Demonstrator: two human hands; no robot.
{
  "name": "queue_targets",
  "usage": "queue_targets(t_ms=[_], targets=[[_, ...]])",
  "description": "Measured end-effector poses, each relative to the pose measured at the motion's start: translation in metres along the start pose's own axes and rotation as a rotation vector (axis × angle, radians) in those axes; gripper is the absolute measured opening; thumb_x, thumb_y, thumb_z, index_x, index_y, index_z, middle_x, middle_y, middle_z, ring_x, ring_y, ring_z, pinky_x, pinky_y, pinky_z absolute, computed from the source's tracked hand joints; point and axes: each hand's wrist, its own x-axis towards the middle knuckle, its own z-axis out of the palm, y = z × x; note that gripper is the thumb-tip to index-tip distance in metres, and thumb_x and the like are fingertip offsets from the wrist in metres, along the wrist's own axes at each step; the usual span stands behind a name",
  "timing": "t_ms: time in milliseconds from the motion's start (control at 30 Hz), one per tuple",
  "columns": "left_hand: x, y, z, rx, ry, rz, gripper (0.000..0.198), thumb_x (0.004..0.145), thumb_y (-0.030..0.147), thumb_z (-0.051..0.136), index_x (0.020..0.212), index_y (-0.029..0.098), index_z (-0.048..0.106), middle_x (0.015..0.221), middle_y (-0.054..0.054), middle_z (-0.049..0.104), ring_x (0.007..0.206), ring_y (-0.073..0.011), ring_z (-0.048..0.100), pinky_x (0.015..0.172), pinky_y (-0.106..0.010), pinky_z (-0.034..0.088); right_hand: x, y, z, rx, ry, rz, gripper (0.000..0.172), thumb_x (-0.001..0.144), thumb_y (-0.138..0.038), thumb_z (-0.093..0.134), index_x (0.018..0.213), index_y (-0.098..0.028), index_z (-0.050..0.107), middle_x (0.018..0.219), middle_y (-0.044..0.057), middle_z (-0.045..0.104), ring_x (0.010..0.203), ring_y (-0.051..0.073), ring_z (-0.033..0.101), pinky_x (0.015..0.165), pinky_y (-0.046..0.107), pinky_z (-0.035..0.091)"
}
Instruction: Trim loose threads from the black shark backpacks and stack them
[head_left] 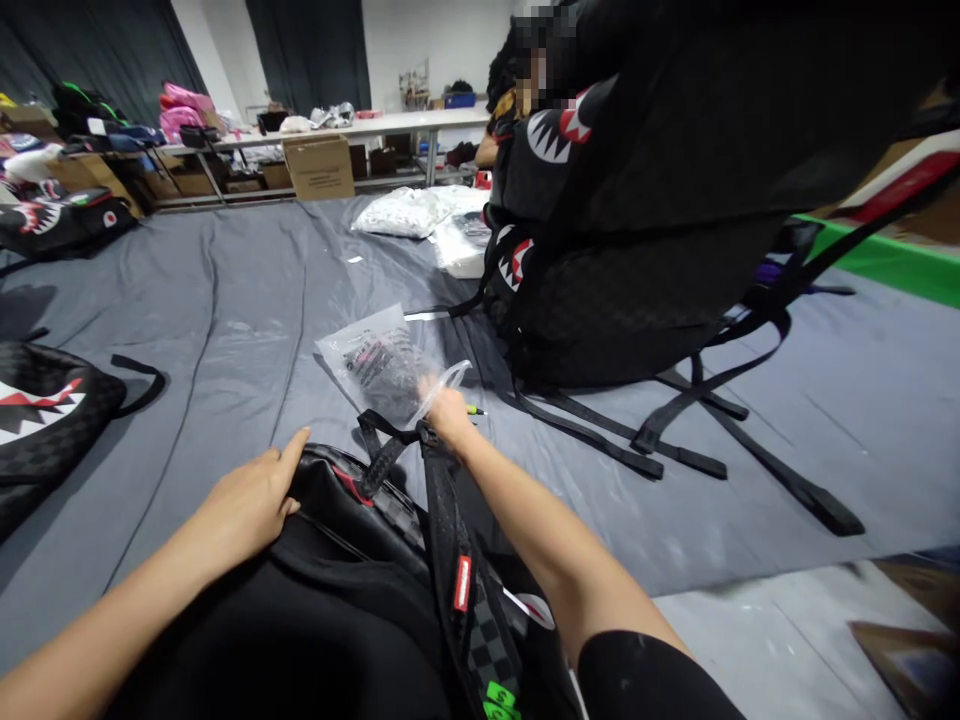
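A black checkered backpack (pixel 397 515) with a red label on its strap lies close in front of me. My left hand (pixel 251 500) grips its upper left edge, thumb and fingers closed about the rim and the index finger stretched along it. Beyond the backpack, a clear plastic bag (pixel 375 355) with dark printing lies on the grey-covered table (pixel 247 300). My right hand (pixel 446 408) is closed on the plastic bag's near right end, with its fingertips partly behind the film. A yellow-green pen-like item (pixel 475 410) shows just beside that wrist.
Stacked black shark-mouth backpacks (pixel 637 270) rise at the right, straps trailing over the table. Another shark-mouth backpack (pixel 45 420) lies at left. White plastic packages (pixel 409 212) sit farther back. Behind the stack is a person (pixel 510 105). A cardboard box (pixel 319 167) stands by the rear table.
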Motion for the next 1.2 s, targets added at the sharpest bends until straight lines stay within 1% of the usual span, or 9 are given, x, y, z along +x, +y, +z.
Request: queue_targets(t_ms=[133, 300, 333, 467, 567, 733, 933, 1100, 1200], targets=[[-0.001, 0.001, -0.001, 0.014, 0.021, 0.006, 0.078, 0.088, 0.021, 0.047, 0.156, 0.015, 0.008, 0.118, -0.018, 0.06, 0.103, -0.0315, 0.062, 0.085, -0.04, 0.049, -0.019, -0.004, -0.003, -0.015, 0.01, -0.039, 0.04, 0.097, -0.013, 0.032, 0.129, -0.009, 0.056, 0.125, 0.02, 0.06, 0.112, 0.027, 0.058, 0.091, 0.031, 0.047], [-0.001, 0.003, -0.003, -0.005, 0.027, 0.011, 0.08, 0.087, 0.021, 0.05, 0.155, 0.014, 0.009, 0.12, -0.019, 0.059, 0.106, -0.0311, 0.062, 0.086, -0.039, 0.048, -0.024, -0.009, -0.009, -0.006, 0.027, -0.016, 0.064, 0.094, -0.013, 0.039, 0.155, -0.011, 0.019, 0.153, 0.023, 0.032, 0.112, 0.027, 0.06, 0.085, 0.032, 0.05], [-0.001, 0.004, -0.003, -0.005, 0.028, 0.011, 0.08, 0.087, 0.02, 0.05, 0.155, 0.014, 0.009, 0.12, -0.019, 0.059, 0.106, -0.031, 0.062, 0.087, -0.038, 0.048, -0.022, -0.01, -0.011, 0.001, 0.017, -0.015, 0.066, 0.093, -0.013, 0.041, 0.155, -0.012, 0.019, 0.154, 0.023, 0.03, 0.112, 0.027, 0.06, 0.084, 0.032, 0.05], [-0.003, 0.005, -0.005, 0.0, 0.028, 0.007, 0.079, 0.087, 0.02, 0.05, 0.155, 0.013, 0.011, 0.118, -0.018, 0.06, 0.106, -0.0304, 0.062, 0.087, -0.038, 0.048, -0.019, -0.01, -0.017, 0.018, -0.045, -0.081, 0.044, 0.091, -0.012, 0.047, 0.134, -0.01, 0.053, 0.128, 0.02, 0.06, 0.111, 0.027, 0.061, 0.09, 0.031, 0.047], [-0.006, 0.006, -0.007, 0.011, 0.027, 0.008, 0.079, 0.087, 0.021, 0.05, 0.155, 0.014, 0.01, 0.117, -0.017, 0.06, 0.107, -0.0296, 0.062, 0.087, -0.037, 0.048, -0.027, -0.012, -0.012, 0.026, -0.06, -0.101, 0.032, 0.094, -0.014, 0.044, 0.119, -0.011, 0.062, 0.114, 0.017, 0.067, 0.106, 0.026, 0.063, 0.089, 0.03, 0.047], [-0.008, 0.007, -0.009, 0.028, 0.022, -0.004, 0.078, 0.087, 0.021, 0.049, 0.155, 0.012, 0.012, 0.118, -0.019, 0.061, 0.106, -0.0298, 0.062, 0.087, -0.037, 0.048, -0.045, -0.015, -0.001, 0.047, -0.052, -0.094, 0.034, 0.096, -0.012, 0.038, 0.118, -0.012, 0.063, 0.119, 0.017, 0.064, 0.103, 0.022, 0.064, 0.086, 0.028, 0.048], [-0.009, 0.007, -0.009, 0.021, 0.054, 0.001, 0.077, 0.086, 0.02, 0.05, 0.154, 0.013, 0.015, 0.116, -0.019, 0.062, 0.107, -0.029, 0.063, 0.085, -0.036, 0.048, -0.052, -0.018, 0.004, 0.075, 0.059, -0.021, 0.035, 0.098, -0.015, 0.033, 0.117, -0.009, 0.061, 0.119, 0.021, 0.06, 0.105, 0.026, 0.061, 0.084, 0.032, 0.048], [-0.011, 0.007, -0.01, 0.0, 0.066, 0.007, 0.077, 0.085, 0.021, 0.052, 0.153, 0.013, 0.018, 0.116, -0.02, 0.063, 0.107, -0.0288, 0.063, 0.085, -0.036, 0.048, -0.064, -0.02, 0.011, 0.204, 0.069, -0.032, 0.027, 0.094, -0.016, 0.043, 0.112, -0.013, 0.064, 0.115, 0.017, 0.064, 0.093, 0.023, 0.065, 0.077, 0.029, 0.048], [-0.012, 0.007, -0.01, -0.011, 0.071, 0.005, 0.077, 0.085, 0.021, 0.052, 0.153, 0.012, 0.019, 0.118, -0.021, 0.062, 0.107, -0.029, 0.063, 0.085, -0.036, 0.048, -0.076, -0.017, 0.012, 0.337, 0.153, 0.015, 0.024, 0.092, -0.017, 0.046, 0.108, -0.017, 0.064, 0.119, 0.013, 0.064, 0.096, 0.022, 0.064, 0.081, 0.029, 0.047]])
